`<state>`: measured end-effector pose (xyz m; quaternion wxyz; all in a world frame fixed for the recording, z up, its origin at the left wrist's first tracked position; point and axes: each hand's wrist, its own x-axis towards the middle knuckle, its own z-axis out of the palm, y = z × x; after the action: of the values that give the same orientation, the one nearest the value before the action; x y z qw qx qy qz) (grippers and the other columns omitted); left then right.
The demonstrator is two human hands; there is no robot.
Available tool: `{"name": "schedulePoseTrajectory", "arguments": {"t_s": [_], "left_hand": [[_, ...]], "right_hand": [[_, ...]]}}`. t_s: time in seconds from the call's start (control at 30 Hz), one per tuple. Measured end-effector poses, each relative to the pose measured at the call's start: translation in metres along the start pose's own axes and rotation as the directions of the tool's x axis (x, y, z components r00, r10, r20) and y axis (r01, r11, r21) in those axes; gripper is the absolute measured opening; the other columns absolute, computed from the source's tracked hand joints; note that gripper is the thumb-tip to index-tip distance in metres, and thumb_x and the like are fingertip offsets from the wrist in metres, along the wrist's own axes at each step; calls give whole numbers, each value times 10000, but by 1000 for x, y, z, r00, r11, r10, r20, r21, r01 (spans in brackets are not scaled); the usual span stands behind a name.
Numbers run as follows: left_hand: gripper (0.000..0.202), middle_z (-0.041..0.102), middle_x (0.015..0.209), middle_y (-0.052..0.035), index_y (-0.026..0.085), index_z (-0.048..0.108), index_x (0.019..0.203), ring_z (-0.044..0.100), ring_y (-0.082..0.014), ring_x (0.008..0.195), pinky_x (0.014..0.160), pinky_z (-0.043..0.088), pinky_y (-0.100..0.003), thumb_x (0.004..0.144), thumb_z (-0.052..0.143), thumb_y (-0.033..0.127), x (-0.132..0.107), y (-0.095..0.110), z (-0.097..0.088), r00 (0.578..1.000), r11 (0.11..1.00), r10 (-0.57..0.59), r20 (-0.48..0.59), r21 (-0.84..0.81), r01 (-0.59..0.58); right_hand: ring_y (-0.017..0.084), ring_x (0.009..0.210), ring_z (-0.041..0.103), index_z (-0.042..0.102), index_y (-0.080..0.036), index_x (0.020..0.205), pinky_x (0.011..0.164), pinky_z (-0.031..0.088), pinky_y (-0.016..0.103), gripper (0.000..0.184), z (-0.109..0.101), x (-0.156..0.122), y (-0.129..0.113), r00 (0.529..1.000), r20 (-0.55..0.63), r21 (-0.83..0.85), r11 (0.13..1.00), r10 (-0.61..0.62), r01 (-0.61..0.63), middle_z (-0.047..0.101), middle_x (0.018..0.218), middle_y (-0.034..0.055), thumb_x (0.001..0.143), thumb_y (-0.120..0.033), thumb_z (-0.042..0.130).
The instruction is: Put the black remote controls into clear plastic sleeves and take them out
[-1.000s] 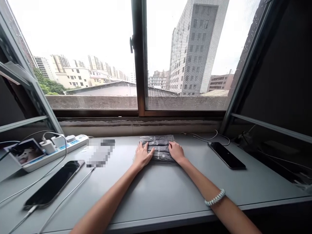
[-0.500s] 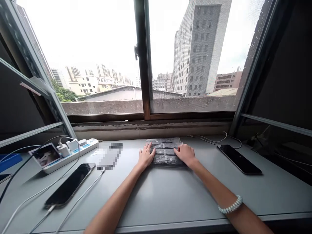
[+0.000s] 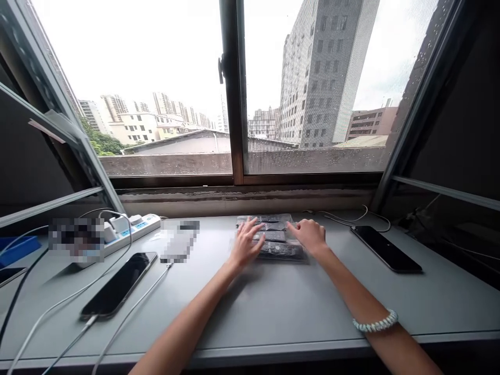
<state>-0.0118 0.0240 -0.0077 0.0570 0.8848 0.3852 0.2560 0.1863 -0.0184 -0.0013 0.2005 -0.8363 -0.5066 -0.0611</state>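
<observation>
The flat black plastic packet (image 3: pixel 276 236) could skid if the right hand (image 3: pixel 311 235), perhaps pinching its right edge, outpulls the spread left hand (image 3: pixel 245 244).

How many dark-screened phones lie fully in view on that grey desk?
2: a glossy black rectangular phone left of the left hand, and a second black rectangular phone right of the right hand. A pixelated patch may hide another.

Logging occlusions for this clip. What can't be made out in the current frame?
All in the head view:
- Clear package of dark strips: left part hidden by the left hand; markings too small to read.
- Right hand: its underside, hidden by its own back.
- Power strip: left part, behind pixelation.
- Blue tray: cut off by the left edge.
</observation>
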Motion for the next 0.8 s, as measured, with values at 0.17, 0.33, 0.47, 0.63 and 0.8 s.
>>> {"name": "schedulePoseTrajectory", "arguments": {"t_s": [0.17, 0.33, 0.47, 0.63, 0.8], "left_hand": [[557, 167, 1495, 19, 312, 237, 1398, 73, -230, 1384, 1103, 170, -494, 879, 380, 455, -12, 23, 12, 926, 956, 289, 241, -29, -291], [517, 179, 1491, -11, 291, 275, 1388, 77, -231, 1384, 1079, 193, -517, 907, 273, 482, -11, 14, 18, 939, 975, 201, 279, 39, -220], [501, 207, 1485, -13, 299, 339, 1362, 151, -249, 1372, 1064, 224, -487, 902, 285, 491, -13, 9, 14, 956, 982, 145, 256, 83, -171], [502, 265, 1469, -27, 302, 448, 1295, 334, -296, 1280, 1023, 278, -489, 867, 327, 536, -16, 8, 3, 973, 986, 87, 215, 122, -115], [681, 266, 1467, -76, 244, 355, 1360, 228, -301, 1338, 1080, 177, -491, 804, 344, 637, -12, 1, -1, 980, 992, -49, 193, 121, 26]], "right_hand": [[209, 757, 633, 675, -216, 637, 584, 345, 265, 430, 6, -1, 0, 989, 0, 20, 989, -146, 146, 691, 756, 69, 861, -452, 395], [165, 783, 626, 686, -252, 691, 574, 329, 242, 420, 12, -4, -2, 968, -52, 132, 959, -247, 251, 694, 768, 7, 880, -463, 376], [145, 793, 619, 702, -297, 822, 590, 343, 235, 313, 11, -7, -1, 969, -49, 190, 950, -242, 247, 690, 846, -23, 848, -462, 437], [151, 818, 613, 701, -322, 841, 615, 362, 238, 223, 12, -8, 0, 976, 1, 228, 950, -218, 212, 687, 856, -39, 795, -423, 507], [165, 821, 609, 679, -290, 904, 622, 372, 248, 242, 16, -4, 3, 992, -39, 234, 964, -122, 128, 673, 905, -21, 795, -414, 503]]}}
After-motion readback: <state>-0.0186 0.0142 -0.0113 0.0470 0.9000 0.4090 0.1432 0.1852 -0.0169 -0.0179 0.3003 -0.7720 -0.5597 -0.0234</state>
